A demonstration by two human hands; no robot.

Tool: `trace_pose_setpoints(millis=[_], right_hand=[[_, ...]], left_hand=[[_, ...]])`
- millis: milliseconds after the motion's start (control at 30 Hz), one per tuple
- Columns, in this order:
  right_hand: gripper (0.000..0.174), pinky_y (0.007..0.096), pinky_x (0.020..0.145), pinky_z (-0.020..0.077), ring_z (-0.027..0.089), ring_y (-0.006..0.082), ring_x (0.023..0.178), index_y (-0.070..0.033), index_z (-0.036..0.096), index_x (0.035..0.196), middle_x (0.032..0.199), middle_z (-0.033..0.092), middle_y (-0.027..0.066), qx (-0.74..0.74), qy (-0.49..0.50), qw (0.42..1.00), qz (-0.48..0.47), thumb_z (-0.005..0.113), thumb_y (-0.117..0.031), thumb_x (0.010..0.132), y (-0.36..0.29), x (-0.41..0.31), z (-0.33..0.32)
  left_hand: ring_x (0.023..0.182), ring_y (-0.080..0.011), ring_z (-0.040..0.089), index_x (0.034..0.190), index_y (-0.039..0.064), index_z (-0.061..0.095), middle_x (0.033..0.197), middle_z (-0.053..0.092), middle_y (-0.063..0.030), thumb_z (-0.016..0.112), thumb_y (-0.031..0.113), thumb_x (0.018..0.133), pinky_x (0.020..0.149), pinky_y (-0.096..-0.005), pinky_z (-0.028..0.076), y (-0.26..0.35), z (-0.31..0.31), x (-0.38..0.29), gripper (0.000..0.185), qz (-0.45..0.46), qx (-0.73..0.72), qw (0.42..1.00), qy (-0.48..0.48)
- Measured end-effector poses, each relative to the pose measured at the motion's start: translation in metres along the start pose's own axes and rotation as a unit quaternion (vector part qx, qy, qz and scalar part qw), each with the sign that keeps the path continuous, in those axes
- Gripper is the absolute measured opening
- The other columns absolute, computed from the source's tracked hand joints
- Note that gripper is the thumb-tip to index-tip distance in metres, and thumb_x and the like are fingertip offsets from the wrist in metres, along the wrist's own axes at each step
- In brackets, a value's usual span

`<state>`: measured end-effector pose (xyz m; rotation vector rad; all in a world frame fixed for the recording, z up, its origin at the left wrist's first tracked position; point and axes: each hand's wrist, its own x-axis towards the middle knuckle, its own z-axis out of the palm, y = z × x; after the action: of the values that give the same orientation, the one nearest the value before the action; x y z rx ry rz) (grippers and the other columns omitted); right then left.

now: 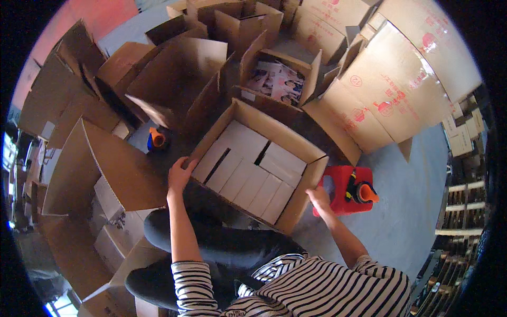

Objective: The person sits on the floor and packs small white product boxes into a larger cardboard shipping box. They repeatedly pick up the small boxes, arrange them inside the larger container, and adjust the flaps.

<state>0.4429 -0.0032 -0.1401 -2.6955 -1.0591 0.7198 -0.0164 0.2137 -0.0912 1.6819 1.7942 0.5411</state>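
Observation:
Before me is an open cardboard box, tilted in my view and set near my bent knees. Flat white cartons lie packed side by side inside it, with narrow dark gaps between some of them. My left hand grips the box's left corner, its fingers curled at the edge. At the opposite side, my right hand holds the right wall near the front, with its fingertips on the cardboard. The underside of the box is hidden.
A red plastic can with an orange spout stands right of the box. A blue container with an orange spout is at left. Open cardboard boxes crowd the left and back; one holds printed sheets. Printed cartons stand at right.

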Motion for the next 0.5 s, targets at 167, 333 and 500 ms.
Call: trace_pose_setpoints(millis=[167, 333, 500], right_hand=[[0.05, 0.0474, 0.067, 0.0492, 0.067, 0.0322, 0.068, 0.003, 0.071, 0.08, 0.072, 0.069, 0.02, 0.151, 0.06, 0.984, -0.078, 0.071, -0.047, 0.077, 0.015, 0.049, -0.034], [0.046, 0.0455, 0.07, 0.0488, 0.066, 0.0319, 0.073, 0.003, 0.07, 0.088, 0.079, 0.07, 0.0185, 0.154, 0.115, 0.981, -0.028, 0.069, -0.043, 0.082, 0.022, 0.033, -0.077], [0.053, 0.0505, 0.088, 0.0508, 0.068, 0.0418, 0.101, 0.0, 0.059, 0.126, 0.108, 0.071, 0.0266, 0.008, 0.214, 0.975, 0.058, 0.06, -0.041, 0.091, 0.105, 0.047, -0.072]], left_hand=[[0.111, -0.0372, 0.069, 0.125, 0.007, 0.071, 0.118, 0.073, -0.0193, 0.062, 0.036, 0.095, 0.095, -0.0454, 0.053, -0.008, 0.008, 0.032, 0.043, 0.078, 0.022, 0.996, -0.035], [0.088, -0.0345, 0.074, 0.098, 0.014, 0.076, 0.096, 0.076, -0.0133, 0.058, 0.031, 0.095, 0.084, -0.049, 0.056, 0.05, 0.082, 0.026, 0.025, 0.138, 0.157, 0.978, -0.028], [0.091, -0.0328, 0.073, 0.125, 0.016, 0.069, 0.099, 0.075, -0.0154, 0.066, 0.035, 0.095, 0.084, -0.0495, 0.056, 0.172, 0.176, -0.004, 0.036, 0.324, 0.104, 0.937, -0.08]])
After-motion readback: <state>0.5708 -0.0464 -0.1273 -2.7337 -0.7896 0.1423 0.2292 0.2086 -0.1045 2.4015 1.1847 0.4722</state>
